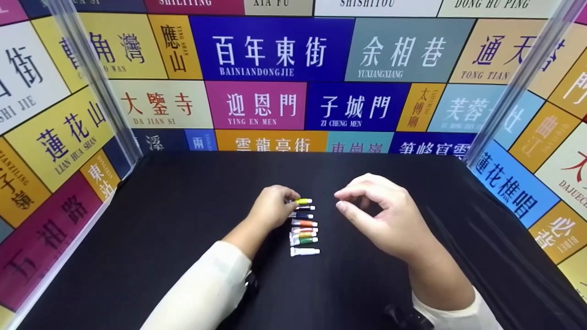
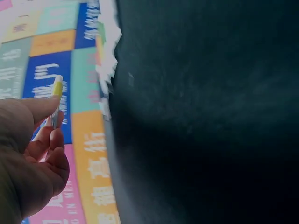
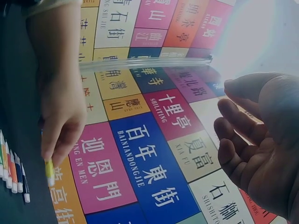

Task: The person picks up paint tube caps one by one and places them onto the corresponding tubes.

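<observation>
My left hand (image 1: pixel 270 208) pinches a small yellow paint tube (image 1: pixel 303 201) between thumb and fingers, its white cap pointing right in the head view. The left wrist view shows the same yellow tube (image 2: pixel 57 87) at the fingertips. Below it on the black cloth lies a column of similar tubes: two dark ones, an orange one (image 1: pixel 304 223), a red one, an amber one, a green one (image 1: pixel 305 240) and a white one (image 1: pixel 305 251). To the right, my right hand (image 1: pixel 385 215) hovers with bent fingers and thumb apart, holding nothing.
Black cloth (image 1: pixel 183 192) covers the table. Panels with coloured street-name signs (image 1: pixel 270 50) stand behind and at both sides. Clear corner posts (image 1: pixel 518 78) rise at the back left and back right.
</observation>
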Demonstrator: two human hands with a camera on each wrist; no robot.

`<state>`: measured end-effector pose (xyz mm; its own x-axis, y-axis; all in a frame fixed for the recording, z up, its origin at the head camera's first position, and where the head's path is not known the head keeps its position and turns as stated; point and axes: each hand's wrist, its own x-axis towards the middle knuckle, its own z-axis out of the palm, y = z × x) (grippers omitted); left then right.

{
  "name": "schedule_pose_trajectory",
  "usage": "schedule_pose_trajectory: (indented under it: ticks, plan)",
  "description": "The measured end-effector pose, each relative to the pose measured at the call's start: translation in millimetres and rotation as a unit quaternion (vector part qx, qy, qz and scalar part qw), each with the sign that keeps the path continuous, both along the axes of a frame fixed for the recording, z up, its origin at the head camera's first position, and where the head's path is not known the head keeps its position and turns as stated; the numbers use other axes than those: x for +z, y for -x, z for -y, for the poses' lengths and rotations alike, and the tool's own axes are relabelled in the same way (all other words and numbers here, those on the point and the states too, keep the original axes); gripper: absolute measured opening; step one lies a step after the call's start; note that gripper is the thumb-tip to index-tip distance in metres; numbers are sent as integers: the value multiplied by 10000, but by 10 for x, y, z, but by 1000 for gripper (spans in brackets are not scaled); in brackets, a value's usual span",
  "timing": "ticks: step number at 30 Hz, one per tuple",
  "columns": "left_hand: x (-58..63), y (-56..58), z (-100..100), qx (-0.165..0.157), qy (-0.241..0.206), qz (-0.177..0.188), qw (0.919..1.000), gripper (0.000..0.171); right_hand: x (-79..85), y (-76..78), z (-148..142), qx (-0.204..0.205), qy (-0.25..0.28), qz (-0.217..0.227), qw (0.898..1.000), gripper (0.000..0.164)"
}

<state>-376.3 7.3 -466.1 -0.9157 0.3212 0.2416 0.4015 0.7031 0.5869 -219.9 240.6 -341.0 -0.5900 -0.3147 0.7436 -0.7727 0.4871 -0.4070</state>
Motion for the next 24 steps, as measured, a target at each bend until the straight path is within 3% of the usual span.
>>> schedule_pose_trajectory:
  ticks: [4,10,24]
  plan:
    - [-65,152,-80,127,279,244,9992,16,7,-7,9,30,7,-24,10000,21]
    - [-105,285,-174,363,692,533,9955,18,6,-10,-5,61,-10,33,10000,21]
    - [-157,373,-268,452,1177,770,9890,35,-32,12,14,73,26,-70,9999,23]
